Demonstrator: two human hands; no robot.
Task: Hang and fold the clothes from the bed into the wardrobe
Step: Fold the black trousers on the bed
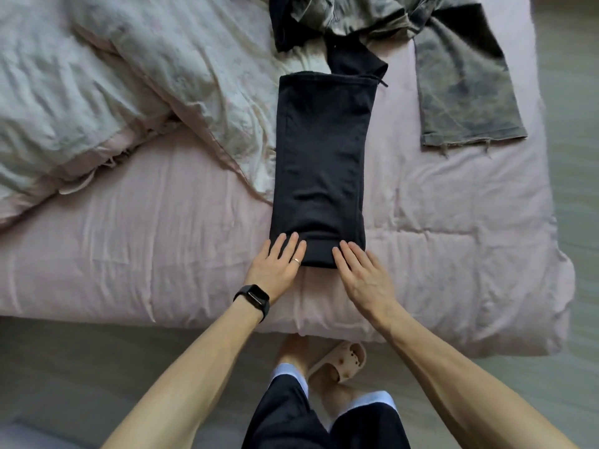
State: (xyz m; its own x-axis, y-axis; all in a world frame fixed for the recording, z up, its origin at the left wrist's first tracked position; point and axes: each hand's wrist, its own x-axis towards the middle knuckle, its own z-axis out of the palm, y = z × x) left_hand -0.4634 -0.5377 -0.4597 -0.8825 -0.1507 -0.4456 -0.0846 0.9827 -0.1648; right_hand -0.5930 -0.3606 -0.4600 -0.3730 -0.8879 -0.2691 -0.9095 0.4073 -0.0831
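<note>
head view, looking down over the near edge of a pink-covered bed. both forearms reach forward from the bottom of the frame and converge slightly toward the centre. the left hand lies palm down, fingers straight and close together, fingertips resting on the near left corner of a folded black garment; the heel of the hand sits on the bed. a thin ring shows on one finger and a black smartwatch circles the wrist, its face too small to read. the right hand is likewise flat and palm down, fingers extended, fingertips touching the near right corner of the same garment. neither hand grips or pinches the cloth; both lie flat upon it.

the black garment forms a long narrow rectangle running near to far at the middle of the bed, its near hem directly under the fingertips. its far end meets a loose black cloth; whether this is part of the same piece cannot be told. at far right, well apart from the hands, a grey-green garment lies spread, its frayed hem pointing near. a pale crumpled duvet occupies the far left, its edge reaching the garment's left side. below the bed edge: dark shorts and a cream slipper on a grey floor.
</note>
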